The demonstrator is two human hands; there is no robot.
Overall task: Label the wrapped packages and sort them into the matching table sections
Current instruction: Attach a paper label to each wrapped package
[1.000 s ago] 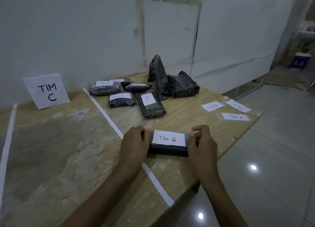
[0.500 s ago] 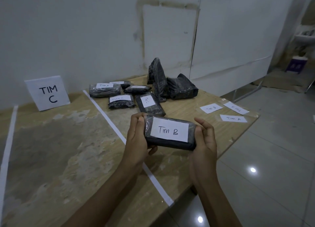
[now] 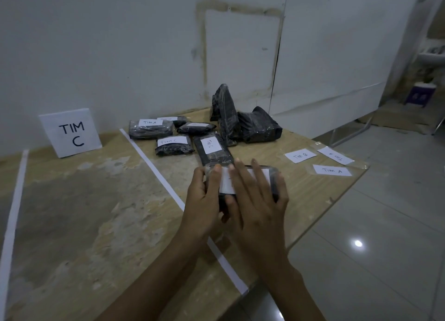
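A black wrapped package [image 3: 273, 179] with a white label [image 3: 227, 185] is held just above the table, right of the white tape line [image 3: 154, 162]. My left hand [image 3: 204, 201] grips its left end. My right hand [image 3: 255, 201] lies flat over the top with fingers spread across the label, hiding the writing, and its thumb is tucked under the package. Behind it lie labelled packages: one marked TIM A [image 3: 150, 128] and two marked TIM C [image 3: 173, 145] [image 3: 213, 149]. Two unlabelled black packages [image 3: 258, 127] stand at the back.
A white TIM C sign [image 3: 70, 131] leans on the wall in the left section, bounded by another tape line [image 3: 14, 200]. Loose labels TIM B [image 3: 300, 155] and TIM A [image 3: 332, 170] lie near the table's right edge. Tiled floor lies to the right.
The package was lifted off the table and tilted up. My right hand left its right end and moved flat onto the label, covering the TIM B writing.
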